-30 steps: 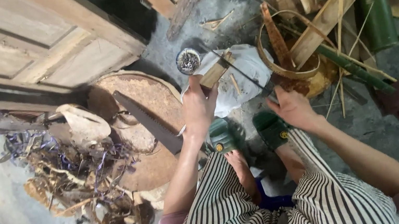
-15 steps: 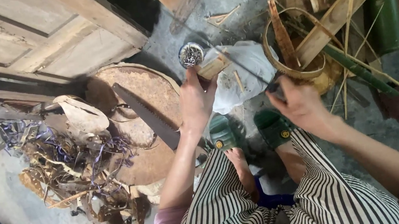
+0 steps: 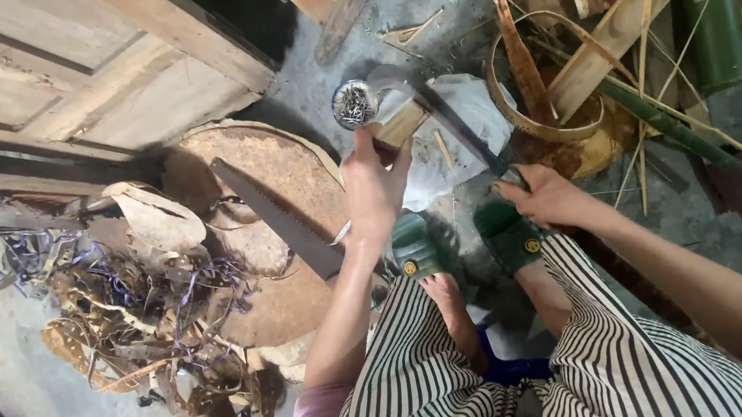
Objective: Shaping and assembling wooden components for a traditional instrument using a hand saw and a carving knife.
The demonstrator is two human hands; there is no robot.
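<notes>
A saw [image 3: 280, 220] is laid on the round wooden block [image 3: 303, 277], left of the left hand [image 3: 375, 188]. A small tin of nails [image 3: 353, 103] is set beyond that hand. A bamboo hoop [image 3: 544, 104] is placed beyond the right hand [image 3: 546, 197], with scrap strips [image 3: 143, 321] heaped left of the block.

The person sits with both bare forearms reaching forward past the knees. The left hand [image 3: 375, 188] is raised, palm turned away from the camera, its fingers curled in a closed grip with the thumb up. The right hand [image 3: 546, 199] lies lower and further right, its knuckles up, the fingers also closed, the wrist nearly straight
</notes>
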